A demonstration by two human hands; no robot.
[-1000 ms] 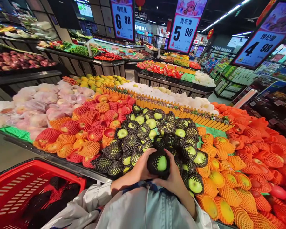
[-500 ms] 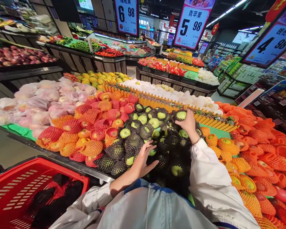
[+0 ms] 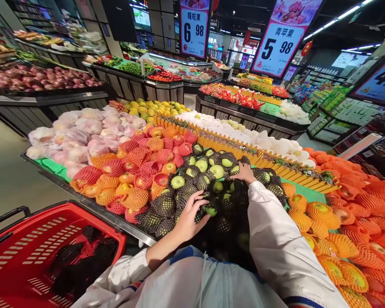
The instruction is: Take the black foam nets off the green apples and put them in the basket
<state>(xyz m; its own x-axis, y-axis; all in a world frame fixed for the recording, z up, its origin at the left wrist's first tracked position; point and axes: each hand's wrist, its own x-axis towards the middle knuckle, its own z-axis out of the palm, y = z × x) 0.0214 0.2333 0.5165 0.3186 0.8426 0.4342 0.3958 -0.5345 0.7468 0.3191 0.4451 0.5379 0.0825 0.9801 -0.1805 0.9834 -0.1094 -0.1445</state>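
Observation:
Green apples in black foam nets [image 3: 217, 172] lie heaped in the middle of the fruit stand. At the back of this heap, my right hand [image 3: 244, 173] has its thumb and fingers around a netted green apple [image 3: 235, 170], partly hidden by the hand. My left hand [image 3: 190, 217] hovers over the front of the heap with fingers spread and slightly curled, nothing in it. Beneath and beside it are more netted green apples [image 3: 163, 203]. Deep shadow hides the part of the heap closest to my body.
A red shopping basket [image 3: 22, 239] at lower left contains dark netted items. Red apples in red and orange nets [image 3: 137, 171] lie left of the green ones, orange-netted fruit [image 3: 324, 218] right. A yellow picket divider [image 3: 218, 143] runs behind. Price screens [image 3: 276, 47] hang overhead.
My view has swung slightly right. My right hand has moved down and left against the heap with the netted apple. My left hand stays spread over the front apples.

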